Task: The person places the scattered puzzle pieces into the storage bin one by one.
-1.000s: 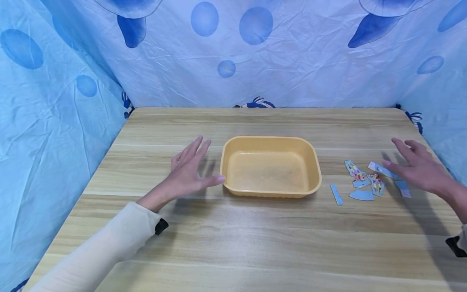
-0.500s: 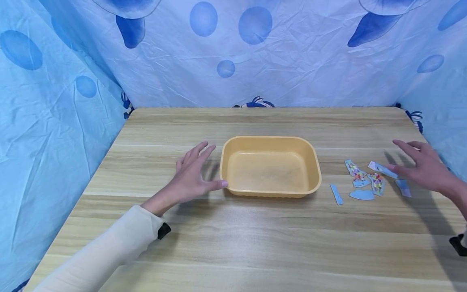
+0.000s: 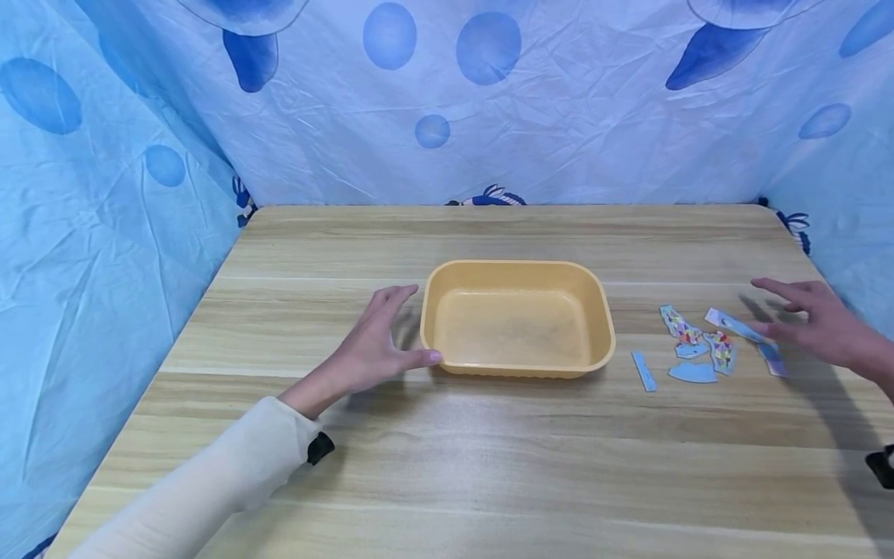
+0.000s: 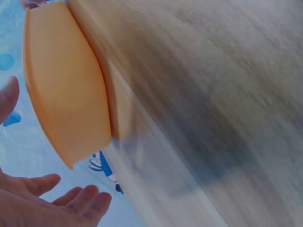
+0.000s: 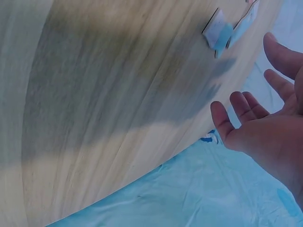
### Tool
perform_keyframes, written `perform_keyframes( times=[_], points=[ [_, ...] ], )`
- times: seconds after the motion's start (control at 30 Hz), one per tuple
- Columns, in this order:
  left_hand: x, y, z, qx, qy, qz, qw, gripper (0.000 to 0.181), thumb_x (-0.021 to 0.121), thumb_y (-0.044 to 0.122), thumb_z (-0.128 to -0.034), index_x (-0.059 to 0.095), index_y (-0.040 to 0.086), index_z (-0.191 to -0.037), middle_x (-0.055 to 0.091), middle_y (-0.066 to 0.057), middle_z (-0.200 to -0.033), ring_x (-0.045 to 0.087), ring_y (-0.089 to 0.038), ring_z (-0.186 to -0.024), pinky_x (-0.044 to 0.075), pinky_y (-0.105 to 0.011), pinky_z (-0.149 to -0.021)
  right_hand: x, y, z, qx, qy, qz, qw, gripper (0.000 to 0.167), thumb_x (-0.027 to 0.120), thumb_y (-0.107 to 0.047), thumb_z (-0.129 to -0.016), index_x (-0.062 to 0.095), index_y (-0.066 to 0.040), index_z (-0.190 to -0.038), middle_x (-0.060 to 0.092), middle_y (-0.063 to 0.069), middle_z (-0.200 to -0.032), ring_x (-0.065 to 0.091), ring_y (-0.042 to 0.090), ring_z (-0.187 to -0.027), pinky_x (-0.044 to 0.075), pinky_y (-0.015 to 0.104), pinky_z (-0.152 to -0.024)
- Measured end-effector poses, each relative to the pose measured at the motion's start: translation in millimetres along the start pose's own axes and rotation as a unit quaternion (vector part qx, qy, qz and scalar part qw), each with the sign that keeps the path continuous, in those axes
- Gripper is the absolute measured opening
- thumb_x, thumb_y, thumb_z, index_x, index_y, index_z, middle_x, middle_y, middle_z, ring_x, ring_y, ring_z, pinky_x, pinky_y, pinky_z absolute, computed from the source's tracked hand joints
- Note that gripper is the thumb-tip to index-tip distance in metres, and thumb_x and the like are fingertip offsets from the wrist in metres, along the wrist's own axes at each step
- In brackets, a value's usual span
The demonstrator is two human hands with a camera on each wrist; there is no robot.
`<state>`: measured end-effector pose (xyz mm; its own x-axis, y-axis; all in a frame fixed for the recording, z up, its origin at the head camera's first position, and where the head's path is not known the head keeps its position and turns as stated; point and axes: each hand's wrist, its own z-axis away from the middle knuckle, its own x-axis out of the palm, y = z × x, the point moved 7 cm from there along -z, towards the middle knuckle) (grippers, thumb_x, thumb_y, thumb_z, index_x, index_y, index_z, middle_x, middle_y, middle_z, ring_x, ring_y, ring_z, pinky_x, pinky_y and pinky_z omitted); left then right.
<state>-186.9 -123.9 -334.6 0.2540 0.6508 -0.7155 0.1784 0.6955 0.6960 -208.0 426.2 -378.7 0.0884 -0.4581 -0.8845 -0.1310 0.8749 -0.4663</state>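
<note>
A yellow-orange plastic tray (image 3: 517, 371) stands on the wooden table, and nothing lies in it. My left hand (image 3: 373, 349) is at the tray's left side, fingers spread and thumb by the near left corner; whether it touches the rim I cannot tell. The left wrist view shows the tray's outer wall (image 4: 68, 85) beside the hand (image 4: 47, 203). On the right, my right hand (image 3: 827, 322) hovers with loose fingers beside several flat puzzle pieces (image 3: 694, 373), holding nothing. In the right wrist view the hand (image 5: 265, 113) is below a few pieces (image 5: 220, 35).
Blue patterned cloth (image 3: 307, 140) hangs behind the table and along both sides. The wooden tabletop (image 3: 489, 458) extends in front of the tray. A narrow blue piece (image 3: 644, 372) lies between the tray and the other pieces.
My left hand has shifted slightly right, closer to the tray, its fingers lower. My right hand has moved a little right and down. The tray and pieces have stayed put.
</note>
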Motion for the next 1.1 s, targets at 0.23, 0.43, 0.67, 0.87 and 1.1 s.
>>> perform_keyframes(
  times=[0.23, 0.43, 0.67, 0.87, 1.1],
  points=[
    [5.0, 0.8, -0.1, -0.008, -0.012, 0.053, 0.9985, 0.107, 0.088, 0.04, -0.066, 0.027, 0.017, -0.151, 0.026, -0.008, -0.15, 0.046, -0.037, -0.126, 0.046, -0.051, -0.101, -3, 6, 0.2, 0.022, -0.007, 0.003, 0.9997, 0.066, 0.063, -0.003, -0.091, 0.027, 0.01, -0.144, 0.017, 0.045, -0.135, 0.033, 0.066, -0.104, 0.031, 0.078, -0.081],
    [8.3, 1.1, -0.6, -0.007, -0.012, 0.079, 0.9968, 0.109, 0.09, 0.035, -0.0652, 0.026, 0.014, -0.151, 0.026, -0.008, -0.151, 0.044, -0.032, -0.13, 0.051, -0.042, -0.098, 3, 36, -1.6, 0.052, -0.023, -0.011, 0.9983, 0.073, 0.064, -0.015, -0.093, 0.021, 0.001, -0.15, 0.011, 0.043, -0.143, 0.029, 0.065, -0.109, 0.031, 0.079, -0.08],
    [12.0, 1.7, -0.1, -0.01, -0.017, 0.105, 0.9943, 0.109, 0.091, 0.034, -0.0643, 0.027, 0.018, -0.151, 0.027, -0.007, -0.151, 0.046, -0.031, -0.129, 0.048, -0.045, -0.101, 12, 70, -5.3, 0.084, -0.03, -0.011, 0.9959, 0.081, 0.061, -0.04, -0.093, 0.011, -0.026, -0.155, 0.011, 0.042, -0.142, 0.031, 0.061, -0.111, 0.039, 0.074, -0.077],
    [15.5, -0.1, -1.0, -0.015, -0.021, 0.124, 0.992, 0.108, 0.091, 0.03, -0.064, 0.027, 0.02, -0.151, 0.028, -0.005, -0.151, 0.046, -0.031, -0.128, 0.053, -0.04, -0.096, 8, 51, 1.9, 0.108, -0.044, -0.024, 0.9928, 0.082, 0.059, -0.039, -0.095, 0.01, -0.01, -0.154, 0.016, 0.044, -0.135, 0.03, 0.059, -0.109, 0.042, 0.069, -0.075],
    [17.9, 6.5, 0.8, -0.025, -0.031, 0.159, 0.9865, 0.106, 0.09, 0.018, -0.0665, 0.025, 0.016, -0.151, 0.027, -0.009, -0.15, 0.049, -0.035, -0.124, 0.056, -0.037, -0.09, 9, 50, 3.9, 0.118, -0.056, -0.046, 0.9904, 0.084, 0.057, -0.043, -0.095, 0.007, -0.011, -0.154, 0.013, 0.043, -0.136, 0.026, 0.059, -0.111, 0.042, 0.068, -0.078]
  ],
)
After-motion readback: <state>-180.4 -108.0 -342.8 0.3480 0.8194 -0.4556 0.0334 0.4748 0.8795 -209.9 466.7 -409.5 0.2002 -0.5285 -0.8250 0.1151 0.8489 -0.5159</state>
